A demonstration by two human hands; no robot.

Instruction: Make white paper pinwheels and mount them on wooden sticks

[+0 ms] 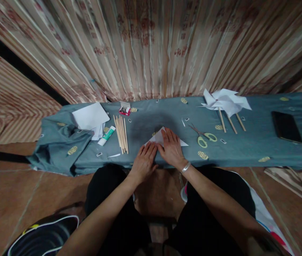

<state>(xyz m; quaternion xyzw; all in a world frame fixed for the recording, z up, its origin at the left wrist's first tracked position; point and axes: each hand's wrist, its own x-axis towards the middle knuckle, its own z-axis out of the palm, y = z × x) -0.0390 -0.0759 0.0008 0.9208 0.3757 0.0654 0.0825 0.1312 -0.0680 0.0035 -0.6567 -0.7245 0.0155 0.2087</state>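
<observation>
A sheet of white paper (pixel 162 132), folded into a triangle, lies at the near edge of the cloth-covered bench with its peak pointing away from me. My left hand (pixel 144 159) rests flat on its left corner, fingers stretched out. Across its middle and right part lies my right hand (pixel 171 147), also flat, with a silver bracelet at the wrist. The two hands meet near the lower edge and hide much of the paper. To the right of the paper are scissors (pixel 203 136) with green handles, blades apart.
Wooden sticks (pixel 121 135), a glue stick (pixel 106 136), a small red box (pixel 125 108) and white paper sheets (pixel 90 116) lie to the left. White paper pinwheels (pixel 227 102) on sticks and a black phone (pixel 286 126) are on the right. A pleated curtain (pixel 151 49) hangs behind the bench.
</observation>
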